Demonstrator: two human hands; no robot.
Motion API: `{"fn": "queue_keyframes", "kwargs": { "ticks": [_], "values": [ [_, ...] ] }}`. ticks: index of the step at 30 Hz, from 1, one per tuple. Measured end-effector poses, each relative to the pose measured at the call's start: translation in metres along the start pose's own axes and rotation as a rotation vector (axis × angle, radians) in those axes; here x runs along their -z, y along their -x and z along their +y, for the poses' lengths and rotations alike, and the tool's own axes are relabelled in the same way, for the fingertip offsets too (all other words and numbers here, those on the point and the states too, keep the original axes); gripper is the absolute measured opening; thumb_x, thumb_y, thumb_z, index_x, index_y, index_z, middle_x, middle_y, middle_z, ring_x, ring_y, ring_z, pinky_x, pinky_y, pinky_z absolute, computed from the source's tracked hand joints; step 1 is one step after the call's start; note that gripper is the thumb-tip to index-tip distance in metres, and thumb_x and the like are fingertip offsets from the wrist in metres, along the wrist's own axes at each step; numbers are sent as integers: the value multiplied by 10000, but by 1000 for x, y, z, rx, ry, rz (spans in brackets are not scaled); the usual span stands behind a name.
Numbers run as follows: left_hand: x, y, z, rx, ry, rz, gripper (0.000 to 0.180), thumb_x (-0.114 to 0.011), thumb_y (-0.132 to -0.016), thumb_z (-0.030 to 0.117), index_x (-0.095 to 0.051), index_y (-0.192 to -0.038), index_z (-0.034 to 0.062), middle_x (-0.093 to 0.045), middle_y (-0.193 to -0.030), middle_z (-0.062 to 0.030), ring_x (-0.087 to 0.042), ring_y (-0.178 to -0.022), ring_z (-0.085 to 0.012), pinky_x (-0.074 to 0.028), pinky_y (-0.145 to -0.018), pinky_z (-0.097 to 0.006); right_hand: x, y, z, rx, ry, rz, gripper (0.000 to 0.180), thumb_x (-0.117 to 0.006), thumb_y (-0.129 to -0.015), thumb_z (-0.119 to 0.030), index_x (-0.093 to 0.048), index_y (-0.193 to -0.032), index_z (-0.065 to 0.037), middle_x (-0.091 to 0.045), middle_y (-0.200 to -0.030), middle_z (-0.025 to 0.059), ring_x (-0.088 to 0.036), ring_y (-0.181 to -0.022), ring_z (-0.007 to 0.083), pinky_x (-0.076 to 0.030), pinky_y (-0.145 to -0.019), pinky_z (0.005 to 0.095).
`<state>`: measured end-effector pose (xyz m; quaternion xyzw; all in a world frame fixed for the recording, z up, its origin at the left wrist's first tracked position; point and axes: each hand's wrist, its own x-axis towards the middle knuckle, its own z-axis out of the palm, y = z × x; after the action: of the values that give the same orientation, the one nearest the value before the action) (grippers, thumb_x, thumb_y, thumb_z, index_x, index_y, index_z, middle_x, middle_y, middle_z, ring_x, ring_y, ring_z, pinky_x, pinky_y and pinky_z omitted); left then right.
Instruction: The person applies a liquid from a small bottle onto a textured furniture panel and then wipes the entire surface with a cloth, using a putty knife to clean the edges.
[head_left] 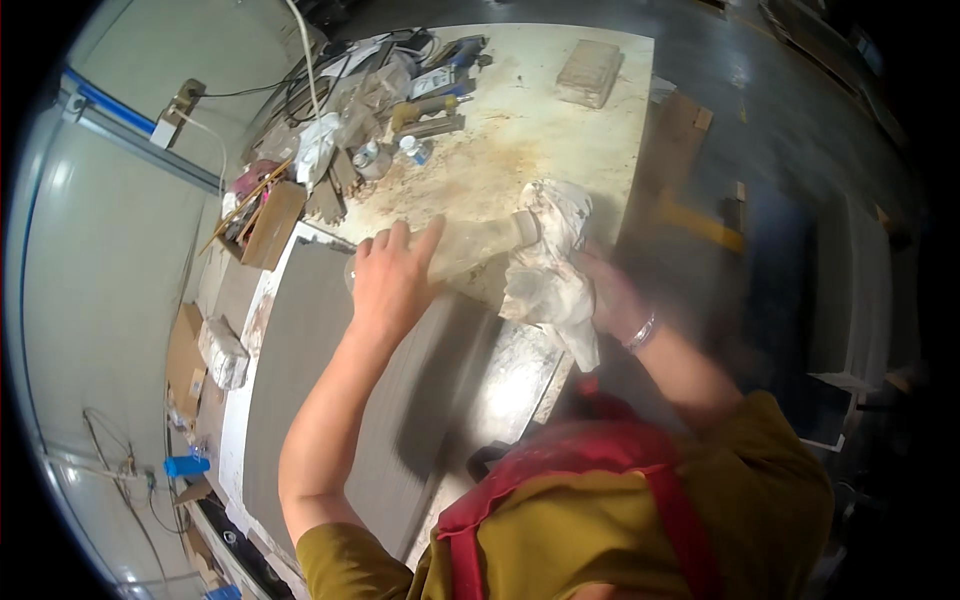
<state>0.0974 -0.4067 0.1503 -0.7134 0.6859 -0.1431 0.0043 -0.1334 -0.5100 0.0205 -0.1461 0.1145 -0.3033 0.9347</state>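
My left hand [392, 282] is wrapped round a clear plastic bottle [468, 246] that lies tipped on its side, its neck pointing right. The bottle's mouth end meets a crumpled, stained white cloth [548, 265]. Gripping the cloth's right side is my right hand [612, 296], with a bracelet at the wrist; some of its fingers are hidden behind the folds. Both hands are above a grey, fine-grained panel [335, 390] and the near end of a dusty white worktable [500, 150]. Whether liquid is coming out of the bottle, I cannot tell.
Tools, cables and plastic bags [370, 100] crowd the table's far left. Near them stand small bottles [372, 160] and a box of sticks [275, 225]. A wrapped block [588, 73] lies at the far right corner. A wrapped packet [223, 352] rests left of the panel.
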Motion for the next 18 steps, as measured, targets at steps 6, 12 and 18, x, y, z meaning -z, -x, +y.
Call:
{"fn": "queue_keyframes", "kwargs": {
  "ticks": [6, 12, 18],
  "values": [
    [0, 2, 6, -98, -236, -9, 638, -756, -694, 286, -504, -1276, 218, -537, -925, -84, -555, -892, -256, -428, -781, -391, -5, 4, 22, -2, 194, -27, 512, -537, -882, 4, -386, -1366, -71, -557, -1245, 113, -566, -1131, 238, -480, -966, 399],
    [11, 17, -1, -51, -249, -65, 589, -725, -721, 257, -512, -1269, 217, -544, -925, -83, -566, -884, -249, -429, -769, -379, 18, 0, 9, -200, 9, -25, 530, -522, -859, 40, -383, -1362, -56, -554, -1251, 127, -567, -1135, 254, -476, -970, 413],
    [11, 21, 12, -128, -241, -61, 554, -687, -728, 200, -525, -1258, 209, -544, -933, -81, -564, -872, -241, -427, -770, -379, 34, -2, 12, -177, 110, -100, 568, -550, -852, 28, -361, -1379, -65, -554, -1249, 122, -558, -1146, 270, -473, -971, 443]
  ]
}}
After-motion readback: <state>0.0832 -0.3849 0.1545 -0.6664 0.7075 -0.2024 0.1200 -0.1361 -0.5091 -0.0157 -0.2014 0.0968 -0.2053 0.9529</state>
